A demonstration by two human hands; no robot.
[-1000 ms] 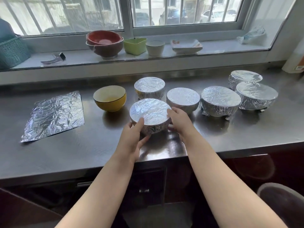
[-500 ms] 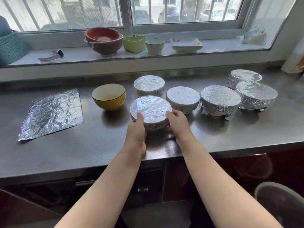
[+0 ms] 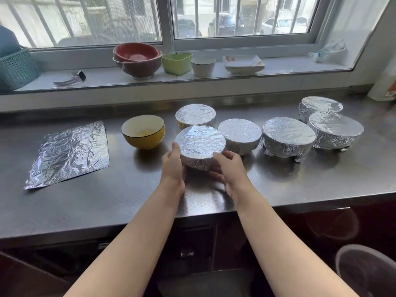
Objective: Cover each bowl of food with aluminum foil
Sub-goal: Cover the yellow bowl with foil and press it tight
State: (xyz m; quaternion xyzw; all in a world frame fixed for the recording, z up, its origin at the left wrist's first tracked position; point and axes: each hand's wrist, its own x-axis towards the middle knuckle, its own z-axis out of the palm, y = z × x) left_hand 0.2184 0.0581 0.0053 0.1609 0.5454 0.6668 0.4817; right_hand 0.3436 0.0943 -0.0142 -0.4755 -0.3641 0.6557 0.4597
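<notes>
A foil-covered bowl (image 3: pixel 200 142) sits near the middle of the steel counter (image 3: pixel 120 202). My left hand (image 3: pixel 173 166) cups its left side and my right hand (image 3: pixel 230 168) cups its right side, fingers pressed against the foil under the rim. Left of it stands an uncovered yellow bowl (image 3: pixel 143 132) with a pale inside. A loose sheet of aluminum foil (image 3: pixel 69 153) lies flat at the far left. Several other foil-covered bowls stand behind and to the right: one behind (image 3: pixel 195 115), one beside (image 3: pixel 240 133), a larger one (image 3: pixel 286 136) and two at far right (image 3: pixel 335 130).
On the windowsill stand stacked red bowls (image 3: pixel 137 58), a green container (image 3: pixel 176 63), a white cup (image 3: pixel 203 65), a square plate (image 3: pixel 243 63) and a teal basket (image 3: pixel 17 68). A grey bin (image 3: pixel 368 273) is below the counter at bottom right.
The covered bowl between my hands has slid a little farther from the counter's front edge, toward the other bowls. Both hands stayed on its sides, fingers lower around its base.
</notes>
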